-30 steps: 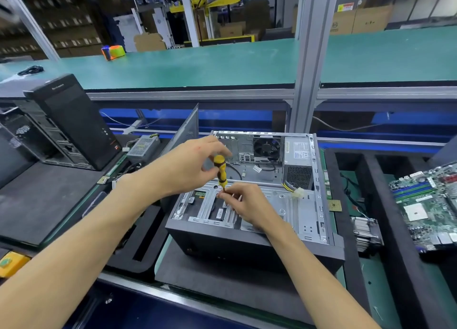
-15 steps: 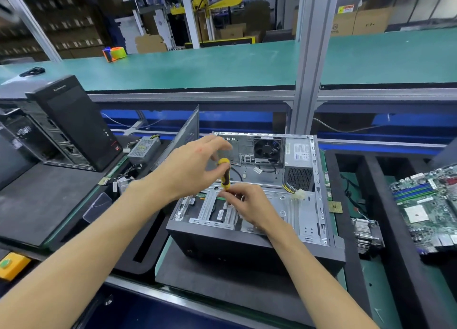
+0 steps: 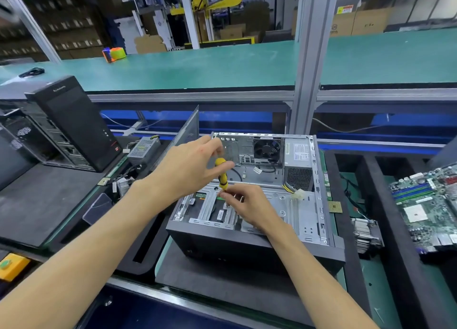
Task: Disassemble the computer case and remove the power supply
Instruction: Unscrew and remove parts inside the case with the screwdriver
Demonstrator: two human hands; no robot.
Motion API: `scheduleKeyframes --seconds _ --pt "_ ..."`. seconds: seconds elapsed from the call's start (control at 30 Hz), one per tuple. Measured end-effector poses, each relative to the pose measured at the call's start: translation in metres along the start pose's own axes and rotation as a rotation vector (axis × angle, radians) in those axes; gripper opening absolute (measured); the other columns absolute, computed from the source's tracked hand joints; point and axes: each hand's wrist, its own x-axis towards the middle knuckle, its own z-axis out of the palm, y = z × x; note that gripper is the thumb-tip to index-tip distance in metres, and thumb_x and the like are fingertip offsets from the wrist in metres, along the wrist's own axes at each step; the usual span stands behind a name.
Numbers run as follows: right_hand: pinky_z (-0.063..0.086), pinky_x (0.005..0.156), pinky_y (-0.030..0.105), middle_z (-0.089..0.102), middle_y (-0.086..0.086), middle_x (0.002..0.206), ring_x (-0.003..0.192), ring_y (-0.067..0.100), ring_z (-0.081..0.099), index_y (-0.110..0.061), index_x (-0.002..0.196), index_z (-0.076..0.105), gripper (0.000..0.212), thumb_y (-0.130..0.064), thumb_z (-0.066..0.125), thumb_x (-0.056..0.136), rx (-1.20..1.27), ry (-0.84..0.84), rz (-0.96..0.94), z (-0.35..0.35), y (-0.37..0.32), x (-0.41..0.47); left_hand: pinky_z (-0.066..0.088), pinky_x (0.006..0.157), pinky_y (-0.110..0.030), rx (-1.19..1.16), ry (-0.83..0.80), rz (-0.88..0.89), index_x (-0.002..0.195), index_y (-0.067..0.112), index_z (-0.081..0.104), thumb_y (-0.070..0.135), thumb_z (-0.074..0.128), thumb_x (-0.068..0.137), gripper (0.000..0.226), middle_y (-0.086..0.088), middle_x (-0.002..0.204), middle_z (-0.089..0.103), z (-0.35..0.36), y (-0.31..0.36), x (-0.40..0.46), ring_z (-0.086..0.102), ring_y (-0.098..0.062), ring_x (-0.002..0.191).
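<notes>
Inside the open grey case, both hands around a yellow-black screwdriver: left hand on handle, right hand near tip.

Black tower PC at left, motherboard at right, heatsink, loose CPU, tape roll.
</notes>
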Motion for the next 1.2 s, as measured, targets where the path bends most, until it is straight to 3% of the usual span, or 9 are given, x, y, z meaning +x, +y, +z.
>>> scheduleKeyframes --seconds 0.07,0.17,0.3,0.43,0.63,0.73,0.97,1.1,1.2 --pt "0.050 0.066 0.036 0.071 -0.005 0.077 0.065 0.016 0.057 -0.018 0.099 0.079 0.018 -0.030 0.065 0.098 -0.004 -0.002 0.034 -0.001 0.000 0.001 0.049 0.074 -0.028 -0.178 -0.076 0.101 0.121 0.023 0.060 0.030 0.059 0.097 0.024 0.012 0.113 0.054 -0.005 -0.002 -0.001 0.059 -0.009 0.093" --pt "0.049 0.063 0.029 0.071 -0.008 0.078 0.063 0.011 0.055 -0.020 0.101 0.079 0.018 -0.029 0.064 0.098 -0.003 -0.012 0.026 0.000 0.001 0.001 0.052 0.083 -0.032 -0.214 -0.123 0.126 0.120 0.019 0.067 0.007 0.057 0.096 0.029 0.007 0.113 0.059 -0.011 -0.003 0.000 0.056 0.000 0.083" --pt "0.042 0.060 0.021 0.063 -0.015 0.072 0.058 0.007 0.050 -0.020 0.104 0.077 0.014 -0.023 0.066 0.097 0.017 0.013 -0.010 0.001 -0.002 0.000 0.052 0.075 -0.038 -0.111 -0.100 0.045 0.100 0.019 0.067 0.033 0.063 0.095 0.016 0.008 0.090 0.061 -0.012 -0.001 0.003 0.058 -0.012 0.077" --pt "0.034 0.056 0.020 0.054 -0.017 0.061 0.055 0.008 0.044 -0.043 0.082 0.065 0.023 -0.026 0.069 0.096 0.036 0.043 -0.075 -0.002 -0.008 -0.002 0.035 0.051 -0.029 0.209 -0.038 -0.012 0.073 0.025 0.038 0.064 0.039 0.095 0.045 0.007 0.064 0.052 -0.002 0.011 0.000 0.055 -0.016 0.061" --pt "0.045 0.060 0.037 0.064 0.001 0.068 0.060 0.020 0.053 -0.019 0.088 0.073 0.018 -0.031 0.064 0.098 0.041 0.025 -0.020 -0.002 -0.004 -0.003 0.051 0.073 -0.031 -0.197 -0.069 0.131 0.118 0.025 0.059 0.030 0.057 0.098 0.021 0.012 0.114 0.052 -0.001 0.005 -0.005 0.061 -0.008 0.083" --pt "0.042 0.058 0.032 0.058 -0.005 0.064 0.057 0.011 0.046 -0.017 0.083 0.069 0.021 -0.031 0.063 0.098 0.037 0.032 -0.040 -0.001 -0.002 -0.002 0.050 0.074 -0.032 -0.224 -0.068 0.162 0.113 0.022 0.067 0.014 0.060 0.096 0.020 0.011 0.105 0.057 -0.004 0.006 -0.005 0.058 -0.008 0.079" --pt "0.040 0.062 0.026 0.064 -0.004 0.074 0.062 0.009 0.046 -0.015 0.094 0.077 0.013 -0.024 0.068 0.096 0.029 0.021 -0.074 0.000 0.001 -0.001 0.035 0.055 -0.032 0.145 -0.020 -0.057 0.078 0.022 0.040 0.060 0.044 0.096 0.042 0.007 0.062 0.050 0.002 0.013 -0.001 0.056 -0.022 0.063" --pt "0.040 0.060 0.024 0.066 -0.007 0.075 0.061 0.007 0.047 -0.022 0.099 0.080 0.014 -0.027 0.067 0.097 0.043 0.011 -0.020 0.001 0.001 -0.001 0.043 0.062 -0.033 0.007 0.014 -0.014 0.103 0.026 0.053 0.060 0.040 0.095 0.038 0.013 0.098 0.052 0.002 0.006 -0.007 0.060 -0.018 0.079" --pt "0.040 0.058 0.022 0.065 -0.018 0.069 0.060 0.005 0.047 -0.028 0.097 0.079 0.013 -0.028 0.067 0.096 0.071 0.040 0.045 0.002 0.004 0.000 0.053 0.084 -0.039 -0.215 -0.135 0.147 0.131 0.026 0.055 0.026 0.055 0.098 0.033 0.012 0.131 0.047 -0.005 -0.001 -0.008 0.060 -0.015 0.103"
